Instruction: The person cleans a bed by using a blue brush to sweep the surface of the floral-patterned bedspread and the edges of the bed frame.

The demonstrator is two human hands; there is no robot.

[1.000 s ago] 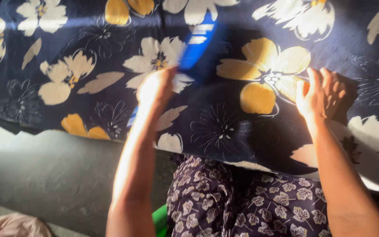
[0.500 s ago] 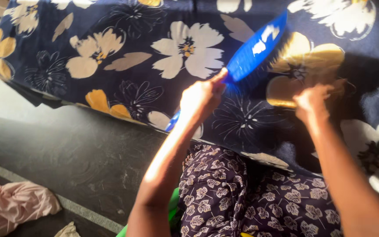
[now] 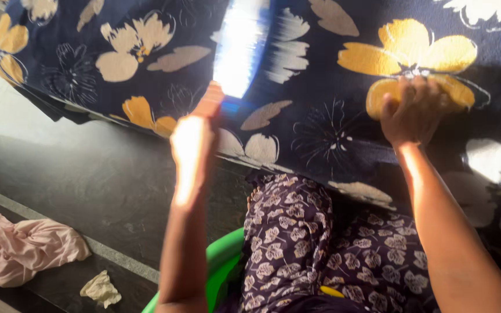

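Obs.: the person's left hand (image 3: 195,136) is clamped around the handle of a blue plastic long-headed brush (image 3: 240,49). The brush head lies over the navy cloth printed with white and yellow flowers (image 3: 163,58), which serves as landmark. The head is blurred and washed out by sun glare, so bristle contact cannot be confirmed.

The right hand (image 3: 410,110) presses down on the cloth at a yellow flower, to the brush's right; fingers curled together, seemingly bunching fabric, though whether it truly grips a fold I cannot tell.

Below the cloth's near edge: dark stone floor (image 3: 88,185). On the floor, well apart from the cloth, a crumpled pink rag (image 3: 21,249) and a small cream scrap (image 3: 102,288). A green plastic rim (image 3: 224,261) shows beside the person's leaf-patterned garment (image 3: 297,243).

Judgement: brush looks light and rigid, best held by the narrow handle. Cloth soft, limp, likely to slide unless pinned.
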